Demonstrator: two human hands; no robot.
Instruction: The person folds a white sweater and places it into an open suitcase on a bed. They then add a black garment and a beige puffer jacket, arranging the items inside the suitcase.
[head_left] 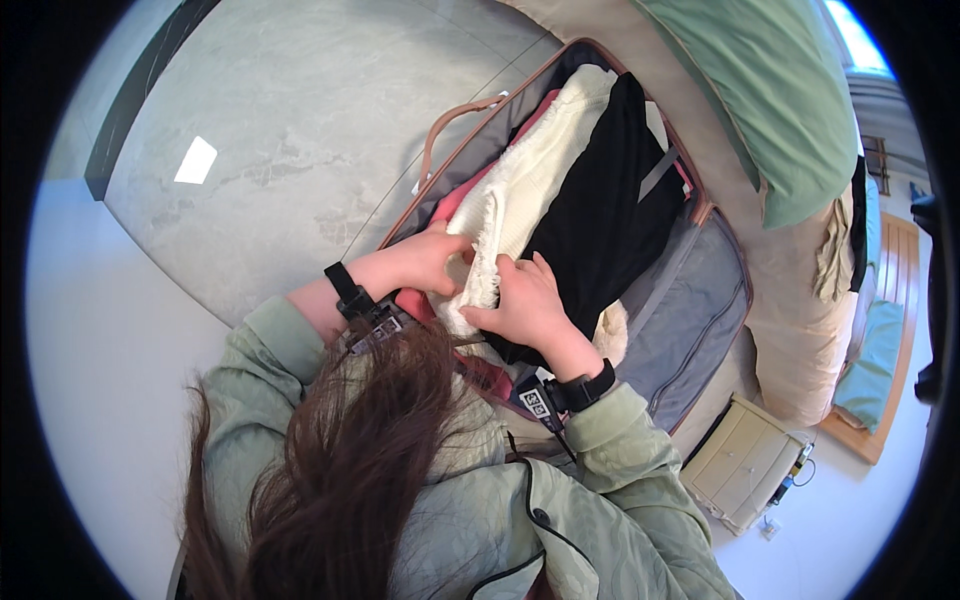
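An open suitcase (pixel 700 310) with a grey lining and brown trim lies before me, clothes piled in its far half. On top is a cream knitted garment (pixel 540 165) with a fringed edge, stretched lengthwise beside a black garment (pixel 600 210). My left hand (pixel 437 258) grips the near end of the cream garment, fingers curled into the cloth. Close by on its right, my right hand (pixel 527 303) pinches the fringed edge between thumb and fingers. Some fingertips are hidden in the folds. Red cloth (pixel 462 195) shows underneath along the left side.
A brown suitcase handle (pixel 440 130) stands out over the grey tiled floor (pixel 270 130) at left. To the right rises a bed (pixel 790 330) with a green pillow (pixel 760 100). A cream cabinet (pixel 742 465) stands at lower right. My long hair hangs over my lap.
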